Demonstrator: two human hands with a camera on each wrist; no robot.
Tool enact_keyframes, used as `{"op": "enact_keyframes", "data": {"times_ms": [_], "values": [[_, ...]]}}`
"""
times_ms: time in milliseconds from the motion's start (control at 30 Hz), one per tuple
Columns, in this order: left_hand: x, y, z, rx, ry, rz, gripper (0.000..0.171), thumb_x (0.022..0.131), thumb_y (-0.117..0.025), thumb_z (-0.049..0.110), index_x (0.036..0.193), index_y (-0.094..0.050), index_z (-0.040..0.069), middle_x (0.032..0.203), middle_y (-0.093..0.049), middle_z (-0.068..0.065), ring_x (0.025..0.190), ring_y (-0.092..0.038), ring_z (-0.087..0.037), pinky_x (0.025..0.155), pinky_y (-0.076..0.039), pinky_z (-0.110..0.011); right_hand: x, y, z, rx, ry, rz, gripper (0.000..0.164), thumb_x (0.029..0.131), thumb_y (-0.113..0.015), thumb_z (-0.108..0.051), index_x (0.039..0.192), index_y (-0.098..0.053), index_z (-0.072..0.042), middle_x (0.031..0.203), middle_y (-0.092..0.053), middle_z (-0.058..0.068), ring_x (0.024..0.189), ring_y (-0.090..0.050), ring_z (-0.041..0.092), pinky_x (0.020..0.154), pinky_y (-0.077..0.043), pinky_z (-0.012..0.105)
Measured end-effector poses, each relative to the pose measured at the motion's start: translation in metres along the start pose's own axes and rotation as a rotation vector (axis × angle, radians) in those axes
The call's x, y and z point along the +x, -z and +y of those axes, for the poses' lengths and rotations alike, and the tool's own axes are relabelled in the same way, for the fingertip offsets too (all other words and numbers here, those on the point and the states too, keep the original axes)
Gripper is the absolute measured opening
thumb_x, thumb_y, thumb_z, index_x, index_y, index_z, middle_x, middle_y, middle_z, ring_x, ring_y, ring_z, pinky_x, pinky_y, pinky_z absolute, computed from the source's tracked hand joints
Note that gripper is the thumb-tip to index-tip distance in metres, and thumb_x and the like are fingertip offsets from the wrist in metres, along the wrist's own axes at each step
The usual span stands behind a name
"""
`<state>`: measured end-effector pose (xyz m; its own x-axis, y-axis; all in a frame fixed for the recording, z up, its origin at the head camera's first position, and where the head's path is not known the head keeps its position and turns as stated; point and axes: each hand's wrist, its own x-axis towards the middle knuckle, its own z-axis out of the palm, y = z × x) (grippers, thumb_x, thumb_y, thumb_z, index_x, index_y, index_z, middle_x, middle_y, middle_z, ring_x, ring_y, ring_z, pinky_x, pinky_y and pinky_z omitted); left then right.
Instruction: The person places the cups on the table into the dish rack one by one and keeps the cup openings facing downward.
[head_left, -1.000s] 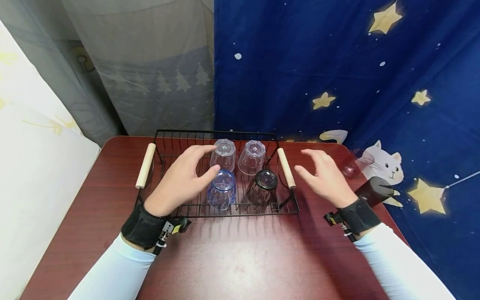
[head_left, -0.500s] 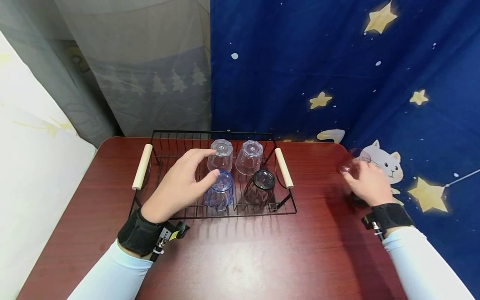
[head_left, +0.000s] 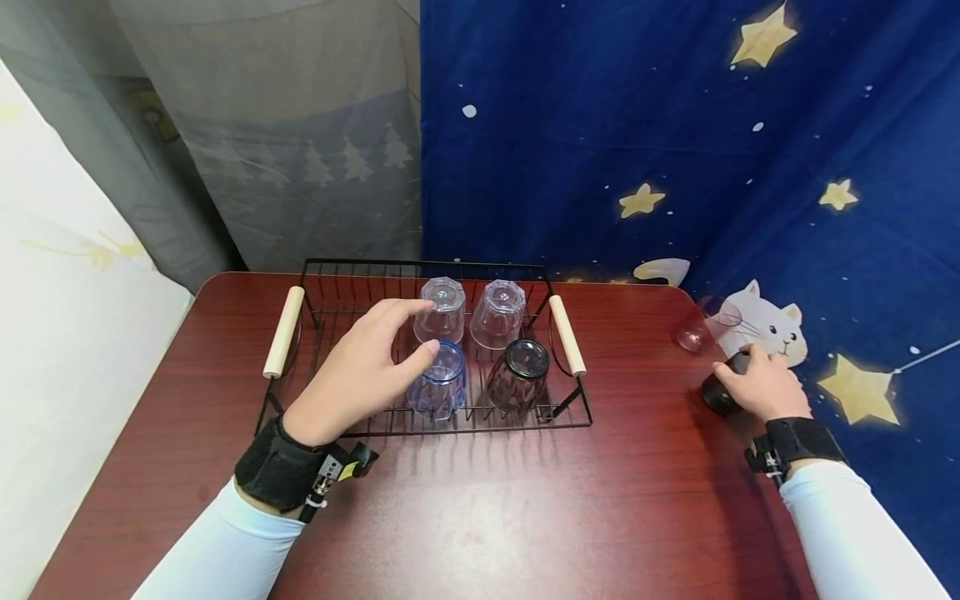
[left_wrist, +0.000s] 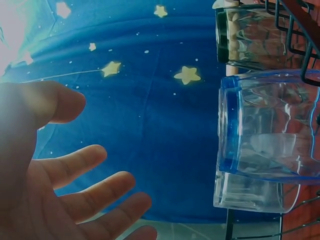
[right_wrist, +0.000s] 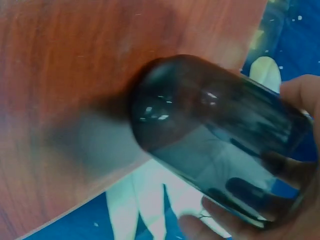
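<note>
Head view puts a dark glass (head_left: 718, 398) at the right of the bench (head_left: 480, 517), close to its edge, with the right hand (head_left: 768, 390) around its upper part. Seen from the right wrist, the fingers grip it from both sides; whether its lower end touches the bench cannot be told. It looks smooth, rigid and breakable, probably fairly light for its size but prone to slip, so a firm hold around the wall, well clear of the bench edge, should suit it best.

A pinkish glass (head_left: 693, 335) stands just beyond, near enough to be knocked by a sideways swing. Further left, a black wire rack carries a black-rimmed glass (head_left: 517, 382), a blue glass (head_left: 437, 385) and two clear glasses (head_left: 442, 321), the clear ones standing bottom up. Its right wooden handle (head_left: 567, 335) rises between them and the dark glass, an obstacle to any low path across. The left hand (head_left: 358, 371) hovers by the blue glass, fingers apart and holding nothing, partly covering the rack's left side.
</note>
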<state>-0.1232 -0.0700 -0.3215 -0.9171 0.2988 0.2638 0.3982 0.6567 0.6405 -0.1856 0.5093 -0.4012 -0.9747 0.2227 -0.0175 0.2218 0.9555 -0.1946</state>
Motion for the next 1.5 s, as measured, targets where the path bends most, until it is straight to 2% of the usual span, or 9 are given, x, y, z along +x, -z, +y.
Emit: {"op": "enact_keyframes", "data": {"times_ms": [133, 267, 400, 533, 767, 833, 1000, 1267, 1500], "values": [[0.000, -0.001, -0.002, -0.003, 0.001, 0.003, 0.055, 0.099, -0.059, 0.039, 0.148, -0.048, 0.018, 0.148, -0.048, -0.004, 0.135, -0.048, -0.024, 0.106, -0.043, -0.052, 0.001, -0.005, 0.004, 0.004, -0.005, 0.023, 0.078, 0.095, -0.049, -0.055, 0.138, -0.035, 0.009, 0.109, -0.041, 0.039, 0.089, -0.052, 0.057, 0.062, -0.044, 0.060], [0.000, -0.002, -0.003, 0.004, 0.000, 0.006, 0.054, 0.099, -0.059, 0.040, 0.147, -0.048, 0.018, 0.147, -0.049, -0.004, 0.134, -0.049, -0.023, 0.106, -0.043, -0.051, 0.000, -0.007, 0.002, 0.002, 0.036, 0.043, 0.078, 0.095, -0.052, -0.052, 0.137, -0.036, 0.011, 0.112, -0.041, 0.041, 0.093, -0.051, 0.057, 0.066, -0.045, 0.063], [0.000, -0.002, -0.002, 0.010, -0.001, -0.003, 0.054, 0.099, -0.059, 0.041, 0.147, -0.048, 0.020, 0.147, -0.048, -0.003, 0.134, -0.049, -0.023, 0.106, -0.043, -0.051, -0.003, -0.002, -0.012, 0.020, 0.097, 0.094, 0.077, 0.095, -0.054, -0.052, 0.137, -0.038, 0.011, 0.119, -0.041, 0.041, 0.100, -0.048, 0.056, 0.073, -0.044, 0.068], [0.000, -0.003, 0.000, 0.009, -0.019, -0.003, 0.054, 0.099, -0.060, 0.040, 0.147, -0.048, 0.018, 0.147, -0.049, -0.004, 0.134, -0.049, -0.022, 0.107, -0.043, -0.050, -0.010, 0.014, -0.043, 0.061, 0.195, 0.198, 0.070, 0.095, -0.058, -0.049, 0.134, -0.045, 0.008, 0.121, -0.045, 0.038, 0.105, -0.048, 0.053, 0.077, -0.042, 0.069], [-0.001, -0.004, 0.006, 0.010, -0.037, -0.012, 0.054, 0.098, -0.062, 0.038, 0.146, -0.049, 0.017, 0.144, -0.051, -0.003, 0.123, -0.053, -0.019, 0.100, -0.047, -0.046, -0.034, 0.046, -0.119, 0.164, 0.402, 0.359, 0.060, 0.094, -0.066, -0.040, 0.135, -0.052, 0.001, 0.129, -0.049, 0.033, 0.112, -0.048, 0.049, 0.083, -0.040, 0.065], [-0.001, -0.004, 0.007, 0.012, -0.042, -0.011, 0.054, 0.097, -0.062, 0.038, 0.145, -0.050, 0.017, 0.144, -0.051, -0.003, 0.121, -0.054, -0.019, 0.099, -0.048, -0.045, -0.043, 0.053, -0.140, 0.190, 0.454, 0.401, 0.058, 0.092, -0.069, -0.037, 0.134, -0.053, -0.001, 0.128, -0.050, 0.031, 0.109, -0.050, 0.047, 0.080, -0.042, 0.063], [-0.001, -0.007, 0.009, 0.029, -0.068, -0.010, 0.054, 0.097, -0.064, 0.037, 0.144, -0.051, 0.016, 0.143, -0.052, -0.004, 0.119, -0.056, -0.018, 0.096, -0.049, -0.043, -0.062, 0.063, -0.183, 0.274, 0.603, 0.477, 0.056, 0.086, -0.076, -0.028, 0.131, -0.056, -0.002, 0.127, -0.054, 0.026, 0.113, -0.052, 0.041, 0.086, -0.043, 0.056], [0.001, -0.013, 0.013, 0.041, -0.104, -0.026, 0.056, 0.094, -0.067, 0.036, 0.143, -0.052, 0.013, 0.142, -0.054, -0.005, 0.133, -0.051, -0.020, 0.108, -0.044, -0.044, -0.084, 0.064, -0.228, 0.336, 0.775, 0.471, 0.058, 0.081, -0.080, -0.024, 0.130, -0.057, -0.004, 0.128, -0.055, 0.020, 0.120, -0.051, 0.032, 0.094, -0.042, 0.047], [0.004, -0.018, 0.017, 0.051, -0.154, -0.029, 0.059, 0.092, -0.070, 0.037, 0.142, -0.053, 0.013, 0.140, -0.055, -0.004, 0.130, -0.052, -0.019, 0.106, -0.046, -0.042, -0.105, 0.060, -0.259, 0.387, 0.917, 0.430, 0.057, 0.081, -0.079, -0.026, 0.131, -0.058, -0.009, 0.128, -0.057, 0.011, 0.120, -0.052, 0.024, 0.096, -0.042, 0.035]]}}
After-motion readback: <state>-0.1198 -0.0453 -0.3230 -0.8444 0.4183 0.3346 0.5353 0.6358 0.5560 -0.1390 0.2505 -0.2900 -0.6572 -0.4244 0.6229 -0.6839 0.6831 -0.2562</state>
